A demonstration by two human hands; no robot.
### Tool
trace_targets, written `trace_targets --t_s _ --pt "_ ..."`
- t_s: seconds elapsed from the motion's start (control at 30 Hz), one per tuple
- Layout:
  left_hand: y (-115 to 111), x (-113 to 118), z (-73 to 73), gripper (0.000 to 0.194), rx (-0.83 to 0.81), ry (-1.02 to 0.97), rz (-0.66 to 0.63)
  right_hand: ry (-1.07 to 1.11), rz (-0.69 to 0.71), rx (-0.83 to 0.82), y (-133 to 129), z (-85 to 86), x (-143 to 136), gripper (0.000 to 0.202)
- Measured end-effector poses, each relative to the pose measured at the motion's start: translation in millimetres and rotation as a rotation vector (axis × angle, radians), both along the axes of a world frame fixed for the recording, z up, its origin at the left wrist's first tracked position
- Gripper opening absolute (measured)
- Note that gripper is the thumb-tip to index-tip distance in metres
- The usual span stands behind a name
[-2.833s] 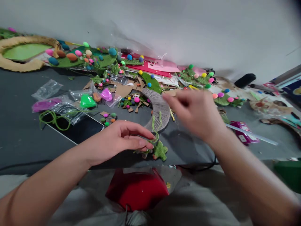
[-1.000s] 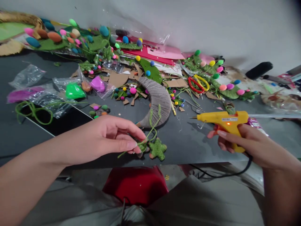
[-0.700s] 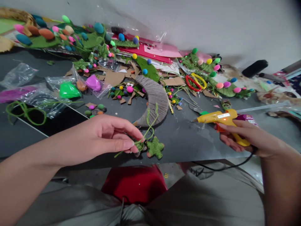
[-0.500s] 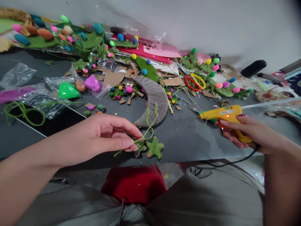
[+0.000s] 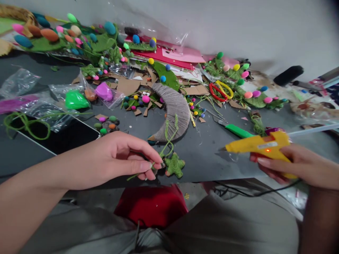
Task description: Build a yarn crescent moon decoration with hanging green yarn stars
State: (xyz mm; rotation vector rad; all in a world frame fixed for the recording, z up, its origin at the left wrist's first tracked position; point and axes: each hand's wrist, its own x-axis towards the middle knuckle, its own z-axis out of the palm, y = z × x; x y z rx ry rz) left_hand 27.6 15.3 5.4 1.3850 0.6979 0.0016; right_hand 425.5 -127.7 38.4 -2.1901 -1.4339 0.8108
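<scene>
My left hand (image 5: 127,158) is closed, thumb and fingers pinching a strand of green yarn (image 5: 169,142) near the table's front edge. Part of that yarn lies over a crescent (image 5: 177,109) wrapped in grey yarn. Just right of the fingertips is a green yarn-wrapped star (image 5: 175,165). A small dark thing under the fingers is mostly hidden. On the right, my right hand (image 5: 291,165) grips a yellow glue gun (image 5: 261,144), its nozzle pointing left and its small orange light on. A clear glue stick (image 5: 312,130) sticks out of its back.
A green-handled cutter (image 5: 238,130) lies behind the glue gun. Red and yellow scissors (image 5: 219,92) rest among cardboard scraps (image 5: 128,86). At left are a dark tablet (image 5: 66,137) and plastic bags of clay (image 5: 76,100). Leaves with coloured balls (image 5: 103,44) line the wall.
My right hand has brought the glue gun lower and slightly right, uncovering the green cutter. My left hand has shifted slightly right and now covers more of the small thing beneath it.
</scene>
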Motion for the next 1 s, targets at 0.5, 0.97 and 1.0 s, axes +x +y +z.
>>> trace_targets --t_s 0.5,0.97,1.0 --pt "-2.8 4.8 -8.2 0.016 0.329 -0.003 0.296 0.267 0.383 -0.131 20.9 -44.7 -62.1 0.022" --pt "-26.6 10.3 -8.8 0.028 0.465 0.039 0.224 0.321 0.499 -0.273 18.9 -45.1 -65.1 0.023" --pt "-26.6 10.0 -8.4 0.028 0.462 0.042 0.229 0.312 0.501 -0.274 19.3 -45.1 -65.8 0.024"
